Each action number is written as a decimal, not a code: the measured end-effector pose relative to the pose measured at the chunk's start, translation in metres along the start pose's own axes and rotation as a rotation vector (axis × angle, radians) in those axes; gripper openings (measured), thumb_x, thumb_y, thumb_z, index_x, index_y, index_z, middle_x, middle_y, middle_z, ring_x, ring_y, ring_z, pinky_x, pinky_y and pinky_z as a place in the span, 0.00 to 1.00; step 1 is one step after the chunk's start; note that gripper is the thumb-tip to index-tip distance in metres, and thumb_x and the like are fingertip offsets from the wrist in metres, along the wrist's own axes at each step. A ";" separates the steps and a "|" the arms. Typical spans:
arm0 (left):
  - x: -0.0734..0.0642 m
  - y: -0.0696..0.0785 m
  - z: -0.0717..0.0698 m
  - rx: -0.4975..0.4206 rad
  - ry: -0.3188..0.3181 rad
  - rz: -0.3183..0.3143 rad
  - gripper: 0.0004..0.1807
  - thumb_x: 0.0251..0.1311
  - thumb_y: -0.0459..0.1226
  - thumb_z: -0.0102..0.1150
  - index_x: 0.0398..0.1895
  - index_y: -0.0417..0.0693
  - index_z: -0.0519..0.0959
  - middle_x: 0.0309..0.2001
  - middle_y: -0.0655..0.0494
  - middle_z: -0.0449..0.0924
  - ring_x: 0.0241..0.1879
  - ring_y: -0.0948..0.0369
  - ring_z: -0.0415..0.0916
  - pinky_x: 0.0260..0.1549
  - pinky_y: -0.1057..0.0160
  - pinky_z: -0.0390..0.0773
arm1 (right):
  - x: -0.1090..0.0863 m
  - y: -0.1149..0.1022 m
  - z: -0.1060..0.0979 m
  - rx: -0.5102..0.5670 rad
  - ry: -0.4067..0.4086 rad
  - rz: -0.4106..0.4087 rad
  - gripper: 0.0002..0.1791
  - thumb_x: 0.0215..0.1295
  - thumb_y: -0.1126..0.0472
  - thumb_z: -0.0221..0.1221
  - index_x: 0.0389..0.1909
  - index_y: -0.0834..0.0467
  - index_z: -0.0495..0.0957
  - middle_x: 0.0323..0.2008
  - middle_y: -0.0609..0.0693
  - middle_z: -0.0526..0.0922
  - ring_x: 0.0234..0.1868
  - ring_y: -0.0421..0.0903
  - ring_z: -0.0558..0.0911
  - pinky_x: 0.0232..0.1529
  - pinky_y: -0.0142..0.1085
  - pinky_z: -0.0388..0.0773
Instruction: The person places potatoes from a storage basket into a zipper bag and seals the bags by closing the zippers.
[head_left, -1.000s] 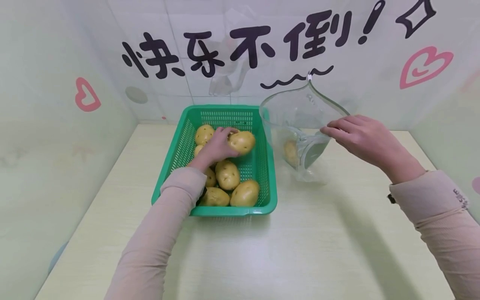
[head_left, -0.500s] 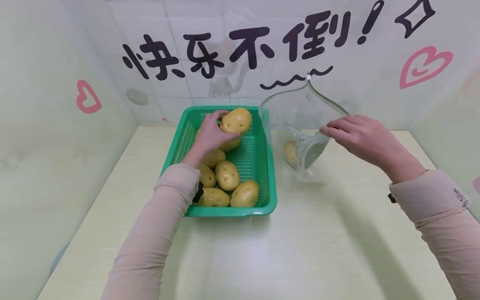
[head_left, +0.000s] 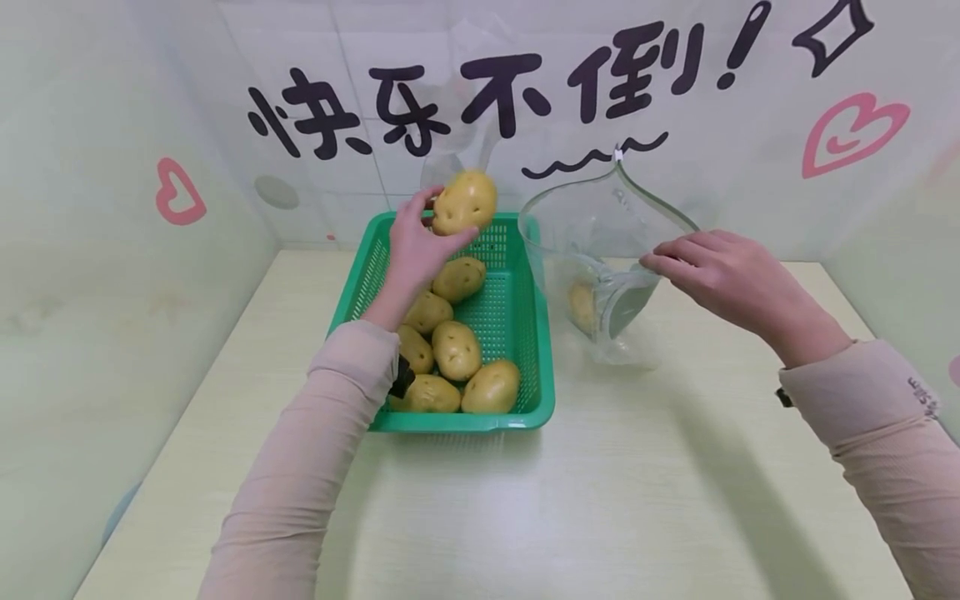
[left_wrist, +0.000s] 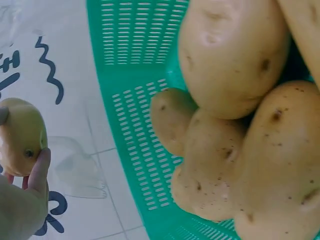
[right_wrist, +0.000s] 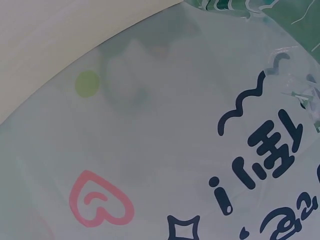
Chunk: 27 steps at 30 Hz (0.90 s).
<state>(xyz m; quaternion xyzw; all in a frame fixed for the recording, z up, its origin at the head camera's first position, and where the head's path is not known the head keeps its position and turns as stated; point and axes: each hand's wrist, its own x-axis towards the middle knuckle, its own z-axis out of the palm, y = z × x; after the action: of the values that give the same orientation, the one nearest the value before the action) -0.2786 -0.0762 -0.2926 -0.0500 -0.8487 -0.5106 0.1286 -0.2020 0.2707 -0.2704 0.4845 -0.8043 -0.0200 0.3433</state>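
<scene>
Grasping one potato [head_left: 467, 202] with the left hand [head_left: 420, 250], raised by the far rim of the slotted green plastic basket [head_left: 480, 423]. Probably firm, fairly weighty, hard to bruise, slightly slick on its smooth skin; best clasped round the broad middle between thumb and fingers, as here. Pinching the rim of a clear bag [head_left: 592, 233] with the right hand [head_left: 723, 279], to the right. Likely light, floppy, best held at that rim. In the basket, more potatoes [head_left: 456, 350]: oval, tan, dimpled with eyes. Beneath, a pale, wood-grained bench [head_left: 600, 500].
</scene>
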 end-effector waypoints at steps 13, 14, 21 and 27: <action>0.002 0.029 -0.005 -0.152 0.027 0.019 0.40 0.48 0.44 0.72 0.67 0.56 0.68 0.60 0.53 0.69 0.52 0.58 0.71 0.49 0.64 0.75 | -0.001 0.000 0.002 -0.005 0.002 0.005 0.29 0.37 0.83 0.66 0.46 0.64 0.79 0.37 0.59 0.85 0.36 0.56 0.83 0.37 0.50 0.81; 0.001 0.031 -0.005 -0.164 0.029 0.031 0.40 0.48 0.43 0.72 0.67 0.56 0.68 0.60 0.53 0.70 0.52 0.58 0.72 0.48 0.64 0.75 | -0.001 0.000 0.002 -0.007 0.000 0.006 0.29 0.37 0.83 0.66 0.46 0.64 0.79 0.37 0.59 0.85 0.36 0.56 0.83 0.37 0.50 0.81; -0.007 0.049 0.003 -0.193 0.018 0.074 0.40 0.48 0.43 0.72 0.67 0.57 0.68 0.61 0.54 0.69 0.54 0.58 0.73 0.48 0.66 0.76 | -0.002 0.000 0.002 -0.004 -0.006 0.016 0.29 0.37 0.83 0.66 0.46 0.64 0.79 0.37 0.59 0.85 0.36 0.56 0.83 0.38 0.50 0.81; -0.013 0.059 0.009 -0.240 0.007 0.108 0.39 0.48 0.41 0.72 0.66 0.55 0.68 0.60 0.54 0.70 0.53 0.59 0.73 0.45 0.67 0.79 | -0.002 0.000 0.003 -0.007 -0.005 0.017 0.29 0.37 0.83 0.66 0.46 0.64 0.79 0.37 0.59 0.85 0.36 0.56 0.83 0.37 0.50 0.81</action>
<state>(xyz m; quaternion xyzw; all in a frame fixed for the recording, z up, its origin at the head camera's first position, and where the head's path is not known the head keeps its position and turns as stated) -0.2549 -0.0398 -0.2492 -0.1089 -0.7772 -0.6009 0.1518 -0.2030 0.2716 -0.2735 0.4765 -0.8091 -0.0210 0.3433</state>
